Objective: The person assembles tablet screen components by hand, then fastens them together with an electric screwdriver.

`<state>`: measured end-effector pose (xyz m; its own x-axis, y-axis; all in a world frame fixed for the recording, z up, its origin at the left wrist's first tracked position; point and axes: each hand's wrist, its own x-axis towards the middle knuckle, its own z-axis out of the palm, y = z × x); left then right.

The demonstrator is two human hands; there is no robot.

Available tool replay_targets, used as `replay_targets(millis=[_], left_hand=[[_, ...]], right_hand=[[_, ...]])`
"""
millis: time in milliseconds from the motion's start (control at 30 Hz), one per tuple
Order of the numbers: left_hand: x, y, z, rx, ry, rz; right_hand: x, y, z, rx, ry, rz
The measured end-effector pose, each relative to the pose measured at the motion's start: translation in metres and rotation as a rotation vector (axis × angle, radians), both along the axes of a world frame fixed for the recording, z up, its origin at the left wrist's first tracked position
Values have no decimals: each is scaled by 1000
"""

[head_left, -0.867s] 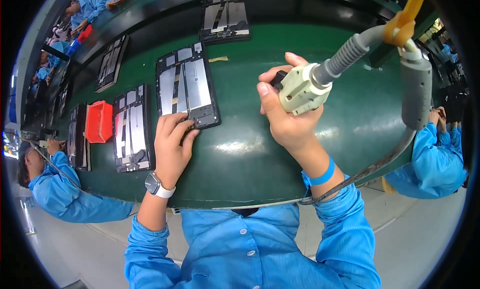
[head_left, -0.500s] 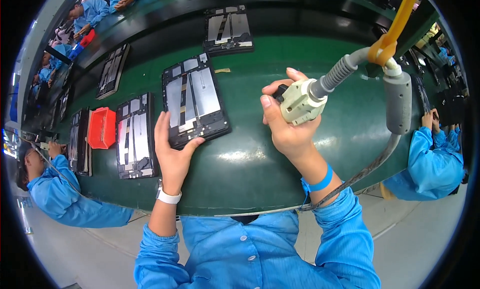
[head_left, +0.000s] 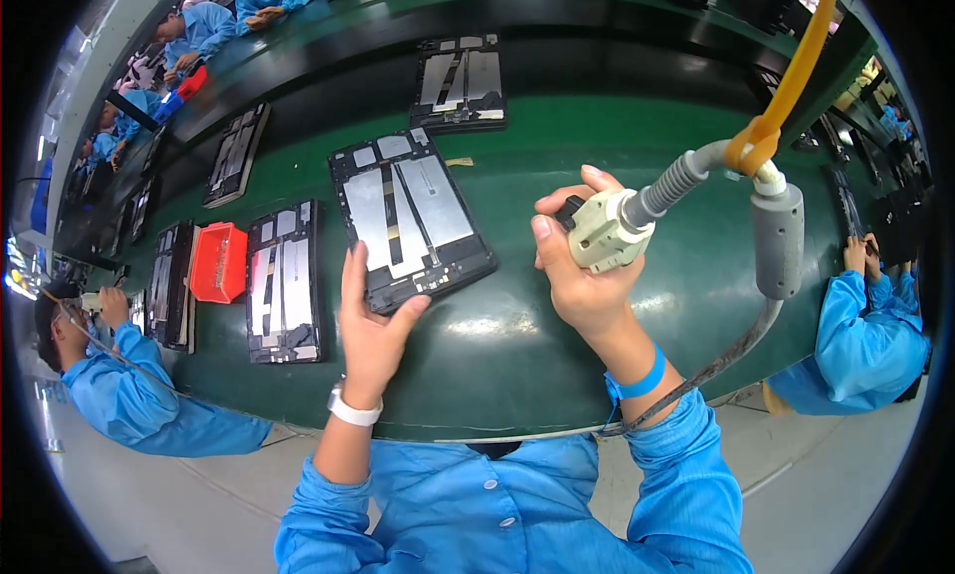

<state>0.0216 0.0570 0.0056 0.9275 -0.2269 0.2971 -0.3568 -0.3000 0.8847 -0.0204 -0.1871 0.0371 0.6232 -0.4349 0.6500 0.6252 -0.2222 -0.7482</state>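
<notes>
My left hand [head_left: 372,340] grips the near left corner of an opened tablet [head_left: 423,206], thumb on its near edge and fingers along its left side. The tablet has a black frame, silver plates and dark ribbon strips; it sits slanted on the green bench. To the right of it, my right hand [head_left: 589,286] is wrapped round a cream-coloured corded electric screwdriver [head_left: 609,232] with a black part near the thumb. Its working tip is hidden. A grey cable [head_left: 665,188] runs up from it to an orange strap [head_left: 761,141].
Another opened tablet [head_left: 283,286] lies left of mine, beside a red bin [head_left: 219,266]. More stand at the far side [head_left: 460,82], far left [head_left: 237,156] and left edge [head_left: 171,286]. A grey cylinder [head_left: 776,241] hangs on the cable. Co-workers in blue sit left [head_left: 129,385] and right [head_left: 865,325].
The tablet under my left hand has turned slightly, its near end shifting right, and my hand has moved right with it. The view has shifted a little. My right hand keeps its hold on the screwdriver.
</notes>
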Motion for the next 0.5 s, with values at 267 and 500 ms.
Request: replay_targets(millis=[267, 500], left_hand=[[54, 34, 67, -641, 404, 44], [241, 48, 72, -442, 400, 136]], right_hand=[[1, 0, -2, 78, -8, 79], [-3, -8, -1, -22, 47, -10]])
